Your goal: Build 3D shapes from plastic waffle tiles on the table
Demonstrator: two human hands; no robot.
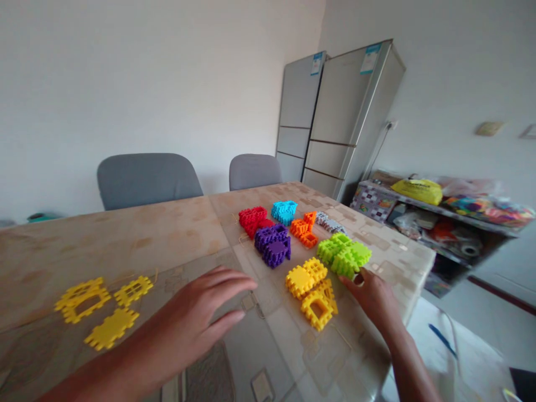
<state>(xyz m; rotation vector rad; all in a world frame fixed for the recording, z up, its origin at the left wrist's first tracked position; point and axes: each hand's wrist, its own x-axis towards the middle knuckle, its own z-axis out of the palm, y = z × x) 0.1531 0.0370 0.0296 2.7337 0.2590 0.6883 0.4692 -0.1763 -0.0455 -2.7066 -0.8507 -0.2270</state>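
My left hand point(205, 312) hovers over the middle of the table, palm down, its thumb and fingers apart with nothing in them. To its left lie yellow plastic building blocks point(111, 328) with notched edges, some solid and some window-shaped. My right hand point(371, 293) is at the near edge of a stack of lime green blocks point(345, 252). A gap shows between its thumb and fingers; whether it touches the green stack is unclear. Between my hands sits a group of yellow blocks point(301, 281), some flat and some frame-shaped.
Stacks of purple point(274, 251), red point(253, 218), light blue point(283, 211), orange point(304, 229) and grey blocks point(330, 223) stand farther back on the patterned tablecloth point(167, 234). Two grey chairs point(148, 178) line the far side. Refrigerators point(341, 111) and a loaded shelf point(473, 218) are beyond.
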